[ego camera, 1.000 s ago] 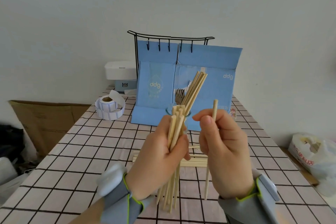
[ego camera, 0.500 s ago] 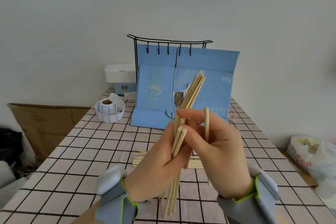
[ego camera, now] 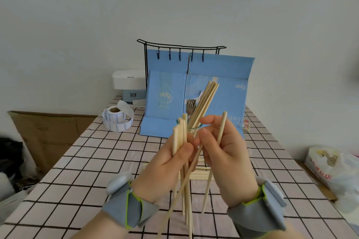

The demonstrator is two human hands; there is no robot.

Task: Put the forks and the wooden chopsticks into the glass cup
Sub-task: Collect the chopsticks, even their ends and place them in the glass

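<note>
blue folded box (ego camera: 196, 91): "ddg" twice | small device (ego camera: 133, 95): "XUA UAN"

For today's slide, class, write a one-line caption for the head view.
Left hand grips a bundle of chopsticks, right hand holds one; glass cup behind already holds forks.

Glass cup (ego camera: 191, 129) mouth crowded: chopsticks (ego camera: 204, 103), fork (ego camera: 191, 105).

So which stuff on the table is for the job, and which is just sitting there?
For the job: glass cup, forks, chopsticks in both hands, loose chopsticks on the table.

Just lying about: label roll, blue box, wire rack, white machine, plastic bag.
</note>
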